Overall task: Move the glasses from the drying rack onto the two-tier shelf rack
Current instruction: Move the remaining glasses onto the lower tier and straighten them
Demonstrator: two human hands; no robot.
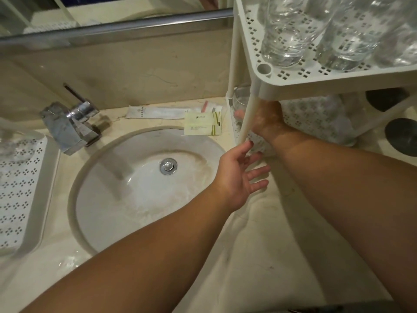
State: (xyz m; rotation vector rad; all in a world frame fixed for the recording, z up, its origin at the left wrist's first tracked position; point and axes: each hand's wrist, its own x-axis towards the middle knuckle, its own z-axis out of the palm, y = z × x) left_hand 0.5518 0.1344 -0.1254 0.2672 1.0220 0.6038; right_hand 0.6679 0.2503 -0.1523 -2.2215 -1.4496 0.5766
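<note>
Your right hand (pixel 265 119) is reaching under the top tier of the two-tier shelf rack (pixel 316 81), in over the lower tier, with the rack's front white leg (pixel 248 119) crossing in front of it. Its fingers wrap around a clear glass (pixel 241 100) at the left edge of that lower tier; only the rim and part of the wall of the glass show past the leg, so you cannot tell whether it is resting on the tier or raised off it. Your left hand (pixel 239 175) is held open just in front of the leg's foot, palm turned toward the rack, fingers spread and relaxed, holding nothing; the fingertips are close to the leg, though whether they touch it is unclear. On the top tier several glasses (pixel 288 35) stand side by side on the perforated surface. The drying rack (pixel 24 188) lies at the far left of the counter, well apart from both hands, with what looks like one more glass (pixel 11 147) blurred at its far end. Between the two racks is the round sink (pixel 146 177) with its chrome tap (pixel 72 125), and behind the basin some small sachets and a card (pixel 203 123) lie on the counter.
</note>
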